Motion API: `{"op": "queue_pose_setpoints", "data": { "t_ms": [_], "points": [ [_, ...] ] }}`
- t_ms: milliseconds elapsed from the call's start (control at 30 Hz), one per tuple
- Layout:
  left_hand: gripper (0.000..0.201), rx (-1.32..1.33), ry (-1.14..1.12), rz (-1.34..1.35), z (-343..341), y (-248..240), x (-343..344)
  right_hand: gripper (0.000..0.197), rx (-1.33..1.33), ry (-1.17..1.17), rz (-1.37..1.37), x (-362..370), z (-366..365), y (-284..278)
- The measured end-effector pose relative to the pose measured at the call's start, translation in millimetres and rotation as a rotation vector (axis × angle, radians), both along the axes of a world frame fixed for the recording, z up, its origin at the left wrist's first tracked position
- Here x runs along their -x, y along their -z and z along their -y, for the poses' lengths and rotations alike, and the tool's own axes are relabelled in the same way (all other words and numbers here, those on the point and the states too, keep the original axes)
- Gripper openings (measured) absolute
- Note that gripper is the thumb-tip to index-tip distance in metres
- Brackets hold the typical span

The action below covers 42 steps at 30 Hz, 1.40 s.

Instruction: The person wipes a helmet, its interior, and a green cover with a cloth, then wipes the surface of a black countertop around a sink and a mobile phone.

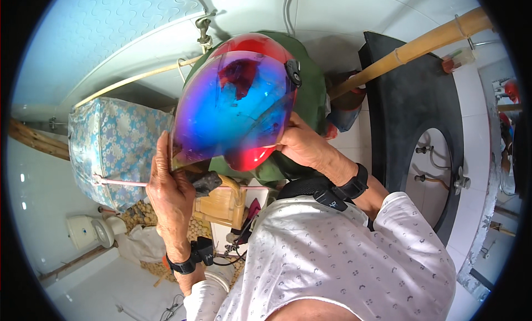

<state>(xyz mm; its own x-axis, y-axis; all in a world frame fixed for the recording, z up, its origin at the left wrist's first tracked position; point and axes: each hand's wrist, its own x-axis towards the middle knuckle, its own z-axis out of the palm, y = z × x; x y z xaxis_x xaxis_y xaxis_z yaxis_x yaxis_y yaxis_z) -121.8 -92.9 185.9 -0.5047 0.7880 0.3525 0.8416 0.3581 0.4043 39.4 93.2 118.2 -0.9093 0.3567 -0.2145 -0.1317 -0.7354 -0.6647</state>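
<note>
A red helmet (257,42) with a blue and purple mirrored visor (233,116) is in front of me, over dark green fabric (307,52). My left hand (169,185) grips the visor's left edge, its fingers upright along that rim. Beside its thumb is a dark grey lump (207,183), perhaps a cloth; I cannot tell whether the hand holds it too. My right hand (306,144) has its fingers closed on the helmet's lower right edge, with the fingertips hidden behind it. A dark round pivot (293,72) joins visor and shell.
A flowered blue cover (119,143) hangs at left, near a bamboo chair (224,202). At right, a bamboo pole (415,49) crosses above a black counter (388,110) with an oval opening. A tap (204,30) juts from the far wall. A toilet (102,230) stands lower left.
</note>
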Motion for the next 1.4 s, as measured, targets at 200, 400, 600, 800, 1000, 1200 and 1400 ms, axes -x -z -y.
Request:
{"op": "queue_pose_setpoints", "data": {
  "t_ms": [200,400,600,800,1000,1200,1400],
  "points": [
    [0.043,-0.001,-0.063,0.055,-4.4,-3.9,12.3,0.028,-0.022,0.051,-0.041,9.7,2.9,-11.4],
    [0.067,0.099,-0.031,0.403,9.5,-9.9,6.5,0.034,-0.096,0.056,-0.002,-2.9,-3.0,-8.2],
    [0.084,0.180,0.179,0.705,29.4,2.5,13.9,0.036,-0.108,0.286,0.028,-68.5,-3.5,-38.2],
    [0.067,0.245,0.171,0.633,-1.9,22.9,32.8,0.050,-0.757,0.518,0.290,-153.5,15.8,-54.5],
    [0.045,0.378,0.253,0.580,-62.3,62.1,37.8,0.050,-0.568,0.727,0.230,-251.6,59.5,-51.0],
    [0.040,0.367,0.263,0.505,-94.4,92.3,29.0,0.045,-0.438,0.875,-0.126,-312.4,48.1,-9.6],
    [0.038,0.355,0.215,0.555,-94.9,102.3,24.6,0.041,-0.302,0.920,-0.426,-353.8,-37.6,42.0]
  ]
}}
